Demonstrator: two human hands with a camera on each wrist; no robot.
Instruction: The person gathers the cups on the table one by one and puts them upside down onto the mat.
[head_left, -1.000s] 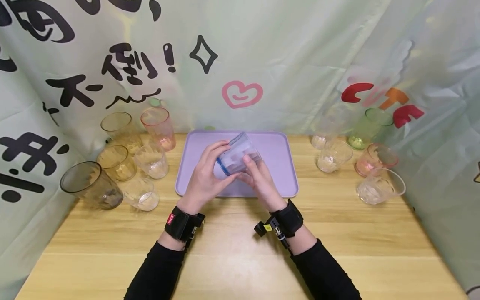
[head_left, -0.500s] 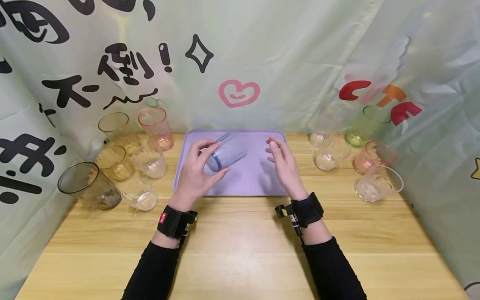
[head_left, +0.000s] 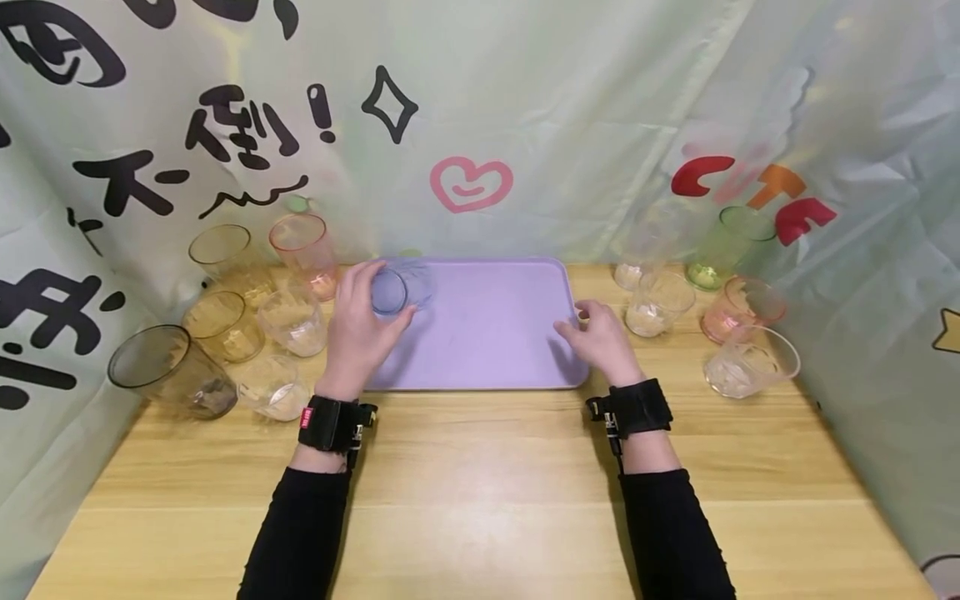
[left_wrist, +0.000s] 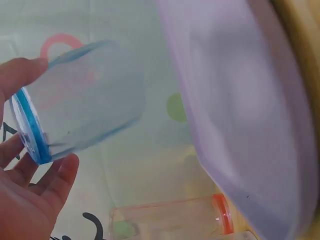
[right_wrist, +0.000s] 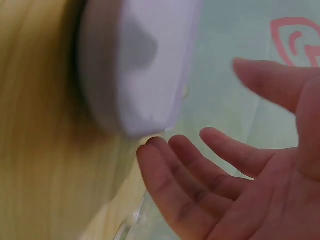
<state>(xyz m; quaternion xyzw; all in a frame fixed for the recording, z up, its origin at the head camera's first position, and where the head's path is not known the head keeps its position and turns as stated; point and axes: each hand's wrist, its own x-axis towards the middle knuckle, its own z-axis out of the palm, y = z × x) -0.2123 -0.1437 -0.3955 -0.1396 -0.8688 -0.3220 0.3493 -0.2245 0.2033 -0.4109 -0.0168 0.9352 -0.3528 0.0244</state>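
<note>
My left hand (head_left: 358, 333) grips a clear blue drinking glass (head_left: 389, 292) above the left end of the lilac tray (head_left: 487, 333). In the left wrist view, thumb and fingers hold the glass (left_wrist: 95, 95) at its thick blue base, and its mouth points away from the palm. The glass is tilted, apart from the tray (left_wrist: 240, 100) in that view. My right hand (head_left: 600, 337) hovers by the tray's right edge, holding nothing. The right wrist view shows that hand (right_wrist: 235, 185) with thumb and fingers spread apart, the tray (right_wrist: 150, 65) beyond the fingertips.
Left of the tray stand several glasses, among them a dark grey one (head_left: 176, 375), an amber one (head_left: 232, 329) and a pink one (head_left: 311, 258). On the right are a green glass (head_left: 723, 250), a pink one (head_left: 738, 312) and several clear ones. A printed curtain (head_left: 585, 125) hangs behind the wooden table (head_left: 480, 483).
My right hand let go of the glass and moved right to the tray's edge. My left hand carried the glass leftward, turning its base toward the head camera.
</note>
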